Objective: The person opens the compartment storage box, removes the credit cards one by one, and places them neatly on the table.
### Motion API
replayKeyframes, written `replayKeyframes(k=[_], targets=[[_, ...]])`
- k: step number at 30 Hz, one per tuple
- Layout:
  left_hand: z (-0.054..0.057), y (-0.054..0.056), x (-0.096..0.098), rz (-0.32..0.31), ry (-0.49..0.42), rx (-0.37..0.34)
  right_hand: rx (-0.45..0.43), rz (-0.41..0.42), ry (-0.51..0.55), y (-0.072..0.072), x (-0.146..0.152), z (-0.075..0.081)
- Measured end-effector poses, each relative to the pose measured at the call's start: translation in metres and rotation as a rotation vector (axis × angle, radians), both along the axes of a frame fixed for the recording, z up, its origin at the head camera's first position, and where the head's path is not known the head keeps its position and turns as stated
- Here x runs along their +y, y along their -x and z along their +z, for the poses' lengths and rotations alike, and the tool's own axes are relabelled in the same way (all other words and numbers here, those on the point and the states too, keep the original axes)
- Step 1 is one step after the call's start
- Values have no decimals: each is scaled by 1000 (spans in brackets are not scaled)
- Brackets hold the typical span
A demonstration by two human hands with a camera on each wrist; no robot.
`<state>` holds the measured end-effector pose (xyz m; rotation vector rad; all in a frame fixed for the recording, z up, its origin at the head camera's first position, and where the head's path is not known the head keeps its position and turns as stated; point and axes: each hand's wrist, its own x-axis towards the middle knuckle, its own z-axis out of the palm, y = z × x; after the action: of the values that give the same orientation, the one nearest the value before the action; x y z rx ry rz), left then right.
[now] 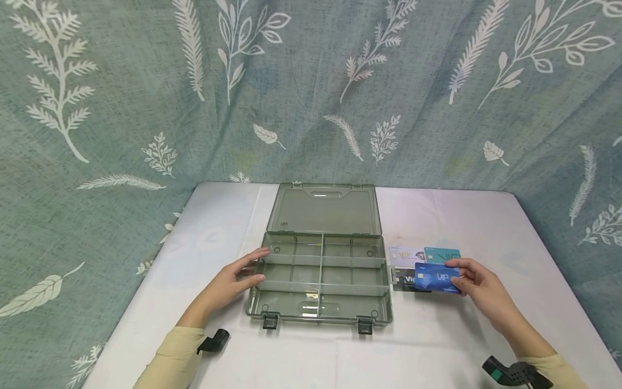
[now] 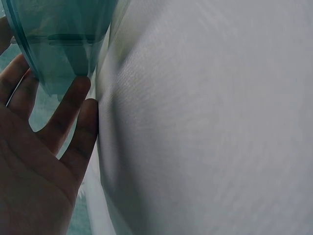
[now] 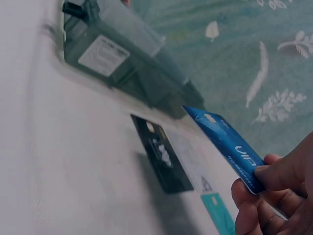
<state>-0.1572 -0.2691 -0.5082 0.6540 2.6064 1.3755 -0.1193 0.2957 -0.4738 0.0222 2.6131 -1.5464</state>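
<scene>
A blue VIP card [image 1: 437,277] is pinched between the thumb and fingers of my right hand [image 1: 481,286], raised off the table in the right wrist view. Below and beside it lie a black card [image 3: 162,154], a white VIP card [image 1: 404,255] and a teal card [image 1: 441,254]. The grey-green see-through compartment box [image 1: 291,274] stands left of the cards with its lid [image 1: 324,208] folded back. My left hand [image 1: 228,283] rests with spread fingers against the box's left side; the left wrist view shows its fingers [image 2: 71,110] extended.
The box has two columns of compartments split by dividers [image 1: 320,275], and two latches [image 1: 270,320] on its front edge. A white cloth [image 1: 301,362] covers the table. A leaf-patterned green curtain [image 1: 311,108] hangs behind and at both sides.
</scene>
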Motion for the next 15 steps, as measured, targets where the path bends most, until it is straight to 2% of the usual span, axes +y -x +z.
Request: replayKeyframes(k=[5, 15], targets=[[-1, 0, 0, 0, 1, 2, -9, -17, -20, 0, 8, -5], [-2, 1, -2, 1, 5, -4, -90, -66, -61, 6, 22, -15]])
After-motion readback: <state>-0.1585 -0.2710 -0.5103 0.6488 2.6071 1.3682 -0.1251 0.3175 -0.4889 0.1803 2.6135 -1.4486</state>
